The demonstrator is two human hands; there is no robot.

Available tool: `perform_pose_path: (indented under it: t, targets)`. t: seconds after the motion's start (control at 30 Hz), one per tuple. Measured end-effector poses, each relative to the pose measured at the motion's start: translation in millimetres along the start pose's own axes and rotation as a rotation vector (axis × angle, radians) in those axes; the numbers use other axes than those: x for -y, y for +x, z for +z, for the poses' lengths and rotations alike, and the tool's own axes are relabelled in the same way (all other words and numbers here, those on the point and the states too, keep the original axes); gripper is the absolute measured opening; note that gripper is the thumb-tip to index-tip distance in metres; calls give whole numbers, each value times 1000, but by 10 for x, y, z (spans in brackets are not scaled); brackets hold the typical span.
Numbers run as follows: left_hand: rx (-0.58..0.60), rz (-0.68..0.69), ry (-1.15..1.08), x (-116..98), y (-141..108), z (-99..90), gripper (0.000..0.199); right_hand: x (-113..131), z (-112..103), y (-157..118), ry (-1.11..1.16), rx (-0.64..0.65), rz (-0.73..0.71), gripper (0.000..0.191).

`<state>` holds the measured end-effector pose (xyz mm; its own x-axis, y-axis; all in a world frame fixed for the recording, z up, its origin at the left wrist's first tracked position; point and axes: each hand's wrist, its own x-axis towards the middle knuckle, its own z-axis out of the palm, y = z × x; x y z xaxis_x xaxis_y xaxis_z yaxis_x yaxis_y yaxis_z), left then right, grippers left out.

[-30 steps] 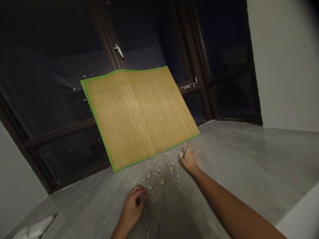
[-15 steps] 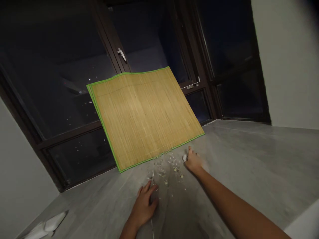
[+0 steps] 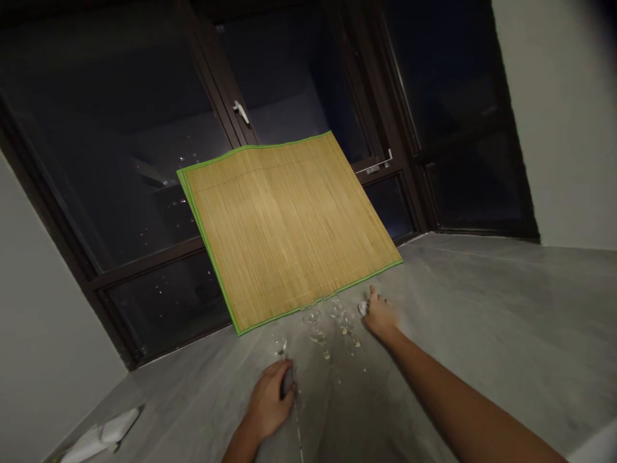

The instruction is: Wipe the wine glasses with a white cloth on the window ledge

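Observation:
My left hand (image 3: 270,399) is closed, with fingers and thumb curled at the lower end of a clear glass (image 3: 279,344). The glass's bowl rises just beyond the fingertips; its lower part is hidden. My right hand (image 3: 382,317) is closed on a crumpled white wad (image 3: 363,308), perhaps tissue or cloth, close to the grey surface. Between the hands stands a group of clear stemmed glasses (image 3: 312,315), faint against the surface, with small pale pieces (image 3: 357,344) around their lower parts. Behind them a bamboo mat (image 3: 294,225) with green edging leans upright against the window.
The grey marbled surface (image 3: 482,321) runs back to dark-framed windows (image 3: 144,161) with a white handle (image 3: 241,112). At lower left lies a white packet-like object (image 3: 103,434). Pale walls flank both sides.
My left hand has drawn left and a little nearer, its fingers curling in, and the glass by it has moved left, away from the others. My right hand stays near its place with the white wad.

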<state>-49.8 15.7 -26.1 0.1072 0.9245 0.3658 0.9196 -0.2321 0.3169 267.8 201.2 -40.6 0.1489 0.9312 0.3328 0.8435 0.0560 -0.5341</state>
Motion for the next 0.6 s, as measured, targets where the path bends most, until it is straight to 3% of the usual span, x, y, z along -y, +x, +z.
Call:
perform_pose_path:
  t: [0.2,0.33,0.47,0.6]
  targets:
    - [57,-187,124,442,-24,-203,55,-6,17,10,0,8,12,79]
    - [138,-260,96,563,-35,-290,58,-13,20,14,-6,9,9,78]
    - [80,-336,193,381,-139,-304,54,-17,30,13,-7,-3,2,77]
    - [-51,-307,263,-99,-195,-193,42,-7,29,8,-5,8,17,76]
